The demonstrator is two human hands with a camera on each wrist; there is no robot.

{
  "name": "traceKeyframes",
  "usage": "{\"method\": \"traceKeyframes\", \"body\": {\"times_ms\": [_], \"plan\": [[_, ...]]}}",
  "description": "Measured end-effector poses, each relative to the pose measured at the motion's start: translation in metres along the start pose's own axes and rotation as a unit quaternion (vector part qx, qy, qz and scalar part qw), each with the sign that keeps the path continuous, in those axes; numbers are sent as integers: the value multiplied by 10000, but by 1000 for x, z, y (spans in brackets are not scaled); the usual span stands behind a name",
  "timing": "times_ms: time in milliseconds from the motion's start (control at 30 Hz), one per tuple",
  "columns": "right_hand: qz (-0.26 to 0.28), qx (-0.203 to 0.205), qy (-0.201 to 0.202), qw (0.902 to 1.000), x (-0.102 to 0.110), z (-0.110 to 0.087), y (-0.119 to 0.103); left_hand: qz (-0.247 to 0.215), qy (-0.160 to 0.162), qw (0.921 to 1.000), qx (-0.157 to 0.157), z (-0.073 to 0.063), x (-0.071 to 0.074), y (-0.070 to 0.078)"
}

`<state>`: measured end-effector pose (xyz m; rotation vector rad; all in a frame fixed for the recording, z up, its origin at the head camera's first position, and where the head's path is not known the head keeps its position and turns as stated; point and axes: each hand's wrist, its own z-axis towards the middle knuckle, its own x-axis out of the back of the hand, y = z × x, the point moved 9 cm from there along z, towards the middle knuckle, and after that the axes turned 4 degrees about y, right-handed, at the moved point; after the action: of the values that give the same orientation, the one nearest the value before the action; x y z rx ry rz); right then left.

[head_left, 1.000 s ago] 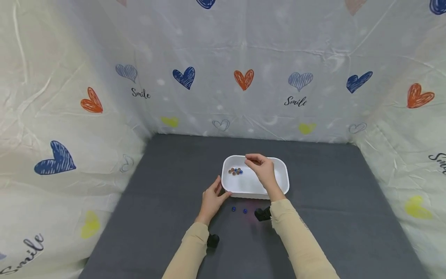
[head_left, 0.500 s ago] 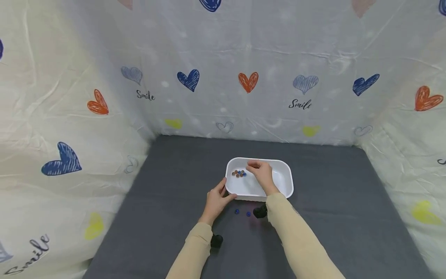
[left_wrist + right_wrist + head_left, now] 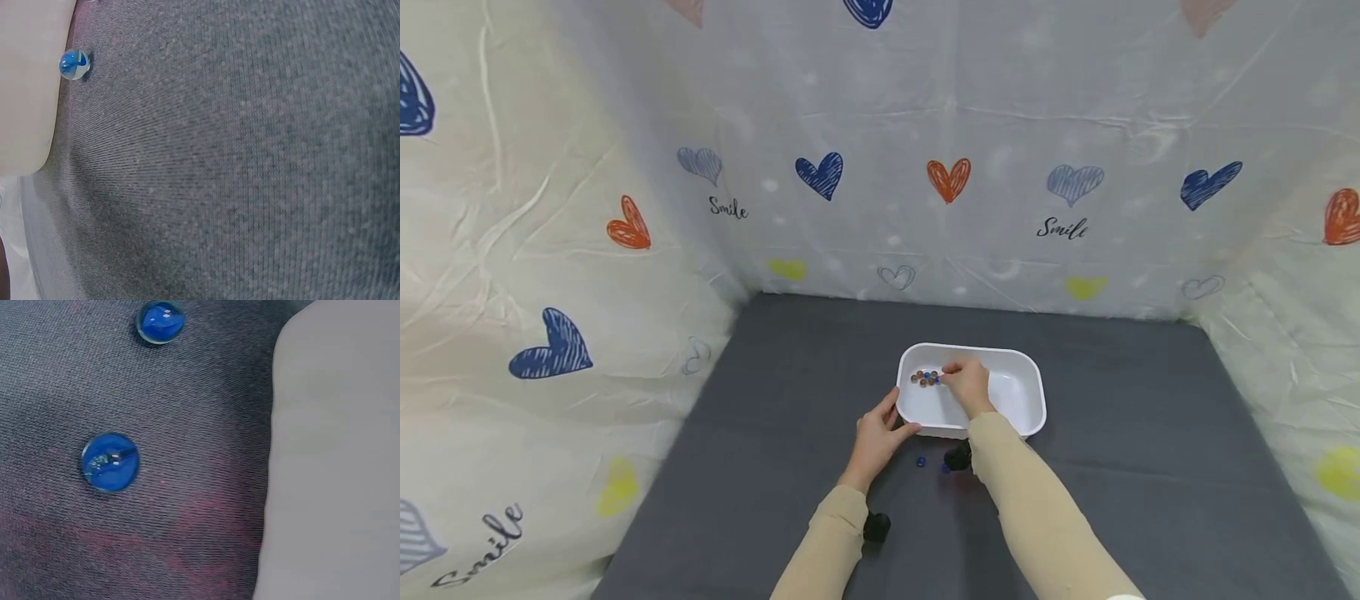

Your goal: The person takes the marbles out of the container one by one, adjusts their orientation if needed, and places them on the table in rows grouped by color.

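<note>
Head view: a white tray (image 3: 1020, 398), rectangular with rounded corners and a smooth raised rim, stands upright on the grey counter (image 3: 790, 400), opening upward. Its long axis runs crosswise to the forearms, one short end toward the left hand (image 3: 874, 437), the other beyond the right hand (image 3: 967, 387). The left hand holds the tray's near-left corner, thumb at the near side, fingers at the short end. The right hand is inside the tray, thumb and fingertips drawn together; whether a marble is pinched there cannot be told. Just beside these fingertips, toward the left hand's end, lies a cluster of brown and blue marbles (image 3: 922, 379) on the tray floor. Two loose blue marbles (image 3: 921, 462) lie on the counter between the wrists, one partly hidden by the black wrist device (image 3: 958, 456) of the right arm.

Left wrist view: the tray's pale outer wall stands at the left edge. A clear glass marble with a blue core lies just beside it; a sliver of another object shows at the top edge.

Right wrist view: both loose marbles appear large, round, transparent and glossy, with blue interiors, apart from each other and from the tray wall. A pinkish tint on the cloth is plainer here than overhead. The cluster shows only in the head view.
</note>
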<state>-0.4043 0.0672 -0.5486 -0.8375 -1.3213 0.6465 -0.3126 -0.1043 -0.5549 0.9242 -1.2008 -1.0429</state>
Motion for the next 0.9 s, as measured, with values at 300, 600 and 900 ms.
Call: {"method": "traceKeyframes", "body": {"times_ms": [300, 600, 900], "plan": [[-160, 1, -31, 9999, -10, -1, 3, -165, -8, 9997, -172, -13, 7, 38], [-498, 163, -27, 9986, -19, 0, 3, -146, -73, 9996, -208, -14, 5, 36], [-691, 278, -100, 9972, -19, -3, 0, -261, -109, 9993, -231, -6, 4, 14]]}}
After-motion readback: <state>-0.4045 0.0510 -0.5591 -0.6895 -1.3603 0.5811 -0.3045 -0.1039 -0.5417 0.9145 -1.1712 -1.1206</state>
